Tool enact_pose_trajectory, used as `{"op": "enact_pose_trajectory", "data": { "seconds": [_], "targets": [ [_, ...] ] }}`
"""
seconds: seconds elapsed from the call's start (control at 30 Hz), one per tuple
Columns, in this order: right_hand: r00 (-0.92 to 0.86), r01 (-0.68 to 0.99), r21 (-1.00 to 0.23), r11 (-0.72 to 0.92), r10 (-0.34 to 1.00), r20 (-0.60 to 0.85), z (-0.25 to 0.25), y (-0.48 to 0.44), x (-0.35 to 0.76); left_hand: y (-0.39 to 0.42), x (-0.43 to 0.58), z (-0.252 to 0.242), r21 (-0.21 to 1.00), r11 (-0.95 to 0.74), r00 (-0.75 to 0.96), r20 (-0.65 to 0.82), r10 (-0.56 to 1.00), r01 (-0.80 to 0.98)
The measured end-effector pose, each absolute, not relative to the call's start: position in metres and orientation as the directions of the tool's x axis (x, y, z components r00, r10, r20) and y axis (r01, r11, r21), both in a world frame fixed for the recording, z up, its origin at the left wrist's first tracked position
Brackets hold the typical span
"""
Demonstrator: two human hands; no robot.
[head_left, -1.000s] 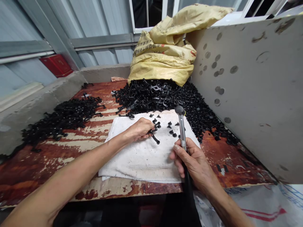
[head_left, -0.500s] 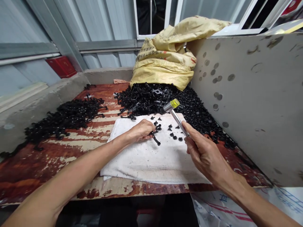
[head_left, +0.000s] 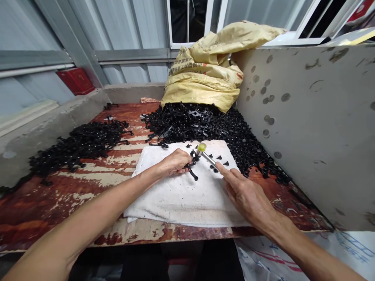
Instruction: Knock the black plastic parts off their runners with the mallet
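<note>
My left hand point(head_left: 177, 162) is closed around a black plastic arm-like part point(head_left: 192, 173) on the folded white cloth point(head_left: 164, 203). One end of that part sticks out toward me. In my right hand point(head_left: 246, 191) is a small mallet point(head_left: 208, 158) with a metal handle and a yellow face turned up. Its head is down at the part, right beside my left fingertips. Whether it touches the part I cannot tell. Several small black round pieces with stems point(head_left: 219, 157) lie on the cloth around the mallet.
A large heap of black parts point(head_left: 187, 121) spills from a yellow sack point(head_left: 202, 89) behind the cloth. Another pile of black arm-like parts point(head_left: 84, 142) lies on the worn red tabletop point(head_left: 102, 203) at left. A pale board point(head_left: 307, 136) walls off the right side.
My right hand has swung the mallet down and to the left, from above the cloth to the black part. My left hand has stayed in place.
</note>
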State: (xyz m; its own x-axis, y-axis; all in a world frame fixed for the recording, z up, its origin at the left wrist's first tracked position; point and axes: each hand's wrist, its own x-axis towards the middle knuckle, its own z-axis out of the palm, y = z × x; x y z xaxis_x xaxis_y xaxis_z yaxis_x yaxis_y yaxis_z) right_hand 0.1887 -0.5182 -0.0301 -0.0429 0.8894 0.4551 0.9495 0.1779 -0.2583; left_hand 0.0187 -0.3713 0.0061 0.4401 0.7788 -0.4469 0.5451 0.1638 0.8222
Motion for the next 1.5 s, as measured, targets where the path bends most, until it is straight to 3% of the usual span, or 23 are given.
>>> {"op": "enact_pose_trajectory", "data": {
  "seconds": [0.13,0.23,0.3,0.37,0.43,0.5,0.6,0.67,0.73,0.8,0.87,0.97,1.13,1.23,1.5],
  "targets": [
    [0.073,0.925,-0.355,0.134,0.854,0.515,-0.032,-0.519,0.186,-0.373,0.021,0.009,0.796,0.159,0.42,-0.464,0.78,0.585],
    [0.068,0.925,-0.37,0.092,0.915,0.397,-0.028,-0.517,0.186,-0.374,0.019,0.011,0.783,0.146,0.415,-0.466,0.781,0.604],
    [0.126,0.867,-0.49,0.087,0.914,0.386,-0.022,-0.512,0.186,-0.376,0.017,0.011,0.8,0.119,0.452,-0.447,0.772,0.588],
    [0.237,0.717,-0.693,0.078,0.907,0.347,-0.015,-0.506,0.184,-0.379,0.013,0.01,0.843,0.061,0.553,-0.404,0.729,0.535],
    [0.291,0.495,-0.869,0.024,0.937,0.192,-0.011,-0.499,0.178,-0.383,0.01,0.01,0.885,-0.024,0.682,-0.34,0.647,0.465],
    [0.257,0.322,-0.946,-0.044,0.966,0.043,-0.011,-0.493,0.17,-0.387,0.008,0.01,0.905,-0.119,0.782,-0.281,0.557,0.409],
    [0.225,0.237,-0.969,-0.067,0.974,-0.013,-0.015,-0.488,0.158,-0.392,0.001,0.007,0.902,-0.222,0.822,-0.205,0.532,0.369],
    [0.248,0.192,-0.979,-0.063,0.969,-0.014,-0.019,-0.486,0.153,-0.395,-0.006,0.003,0.918,-0.158,0.731,-0.176,0.66,0.364],
    [0.284,0.152,-0.987,-0.056,0.959,-0.011,-0.021,-0.485,0.15,-0.399,-0.012,-0.001,0.959,0.052,0.59,-0.213,0.779,0.278],
    [0.311,0.117,-0.992,-0.049,0.95,-0.011,-0.021,-0.484,0.146,-0.404,-0.015,-0.004,0.942,0.317,0.544,-0.326,0.773,0.113],
    [0.32,0.083,-0.996,-0.045,0.947,-0.016,-0.022,-0.482,0.141,-0.409,-0.013,-0.005,0.849,0.526,0.574,-0.41,0.709,-0.043],
    [0.31,0.033,-0.999,-0.041,0.95,-0.029,-0.023,-0.479,0.132,-0.417,-0.005,-0.002,0.727,0.657,0.554,-0.47,0.687,-0.199],
    [0.329,-0.034,-0.999,-0.029,0.944,-0.039,-0.024,-0.476,0.122,-0.43,0.004,0.005,0.619,0.699,0.497,-0.507,0.704,-0.358],
    [0.349,-0.062,-0.998,-0.024,0.936,-0.045,-0.023,-0.476,0.121,-0.435,0.005,0.005,0.608,0.707,0.509,-0.507,0.696,-0.361],
    [0.304,-0.085,-0.993,-0.079,0.947,-0.101,-0.022,-0.479,0.122,-0.414,0.006,0.007,0.836,0.527,0.402,-0.436,0.805,-0.15]
  ]
}}
